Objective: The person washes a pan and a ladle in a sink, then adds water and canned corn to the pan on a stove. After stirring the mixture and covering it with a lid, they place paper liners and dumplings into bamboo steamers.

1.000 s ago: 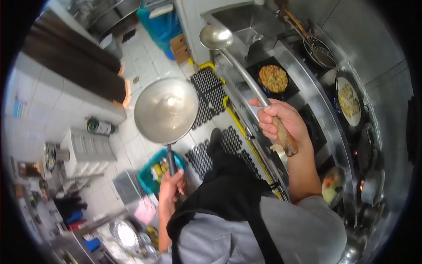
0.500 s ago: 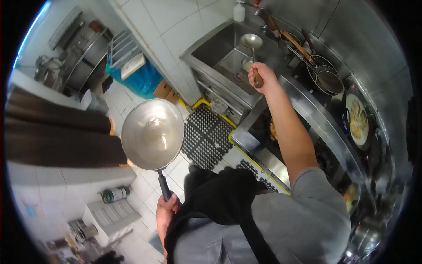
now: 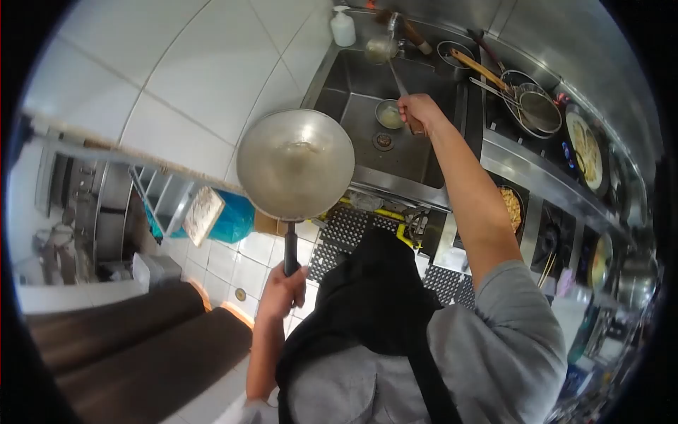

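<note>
My left hand [image 3: 284, 288] is closed round the black handle of a metal pan [image 3: 295, 166], whose inside faces me beside the sink. In my right hand [image 3: 421, 115] is the brown wooden grip of a ladle [image 3: 382, 50]; the ladle's bowl is at the faucet [image 3: 394, 27], over the back of the sink [image 3: 361, 139]. A small round bowl [image 3: 389, 114] with something pale in it lies in the sink, close to my right hand and next to the drain.
A soap bottle [image 3: 343, 28] stands behind the sink. Strainers [image 3: 538, 111] rest at the right, near a pan of pale food [image 3: 587, 149]. Another pan holds browned pieces [image 3: 510, 208]. Black mats [image 3: 337, 244] lie on the floor. A tiled wall [image 3: 205, 78] rises at the left.
The view has turned and come closer to the sink. The pan has moved toward the sink's left edge, and the ladle's bowl has shifted back to the faucet. Both hands keep their grips.
</note>
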{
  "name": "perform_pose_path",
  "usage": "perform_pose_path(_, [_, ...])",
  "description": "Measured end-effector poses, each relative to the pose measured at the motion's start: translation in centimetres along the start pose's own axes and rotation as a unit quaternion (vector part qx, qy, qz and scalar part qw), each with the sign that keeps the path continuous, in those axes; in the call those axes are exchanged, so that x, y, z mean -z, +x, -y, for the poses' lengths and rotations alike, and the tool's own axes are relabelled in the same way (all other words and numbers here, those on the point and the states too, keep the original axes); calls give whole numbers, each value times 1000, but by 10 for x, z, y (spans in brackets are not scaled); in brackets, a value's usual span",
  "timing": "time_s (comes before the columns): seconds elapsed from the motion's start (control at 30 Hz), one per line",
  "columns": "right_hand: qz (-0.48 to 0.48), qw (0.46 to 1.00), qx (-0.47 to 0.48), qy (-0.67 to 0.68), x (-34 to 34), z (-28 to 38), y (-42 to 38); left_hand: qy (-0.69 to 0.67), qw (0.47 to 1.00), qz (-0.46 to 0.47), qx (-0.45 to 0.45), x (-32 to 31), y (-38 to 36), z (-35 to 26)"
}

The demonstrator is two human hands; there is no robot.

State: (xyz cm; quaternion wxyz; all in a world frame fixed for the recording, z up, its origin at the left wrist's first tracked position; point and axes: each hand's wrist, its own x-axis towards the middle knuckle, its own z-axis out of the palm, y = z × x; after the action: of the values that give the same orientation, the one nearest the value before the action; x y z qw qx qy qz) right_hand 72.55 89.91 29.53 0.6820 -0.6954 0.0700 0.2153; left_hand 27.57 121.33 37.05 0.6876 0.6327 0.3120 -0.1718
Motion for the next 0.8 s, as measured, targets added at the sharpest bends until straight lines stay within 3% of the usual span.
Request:
perform_pose_path(0.03, [-10,1000,-3,5,-3,-2,-2,29,1000,7,7,5,20,-19])
perform_pose_path(0.1, [33,983,-105,149,-2,3,-2,60,998,20,7,11,59,-43])
perform_pose_path(0.13, [24,983,-99,151,2,5,2,84,996,25,5,9,82,-55])
perform_pose_path(0.2, [85,921,-181,335,6,1,8,115,993,31,-11,1,121,-78])
perform_pose_path(0.43, [70,874,-254,409,18,1,14,153,988,27,0,-27,229,-114])
perform_pose_path(0.5, [23,940,-199,277,9,7,6,178,983,36,-7,-27,256,-121])
perform_pose_path(0.57, [-20,951,-193,239,6,11,4,186,980,72,-8,-20,293,-117])
perform_pose_path(0.63, [-7,984,-158,84,-3,15,-5,239,968,70,-10,-23,315,-128])
perform_pose_path(0.67, [-17,983,-159,87,-11,13,-12,255,964,67,-29,-26,326,-133])
perform_pose_path(0.8, [-65,959,-101,-256,-40,13,-47,243,963,117,-7,-39,386,-136])
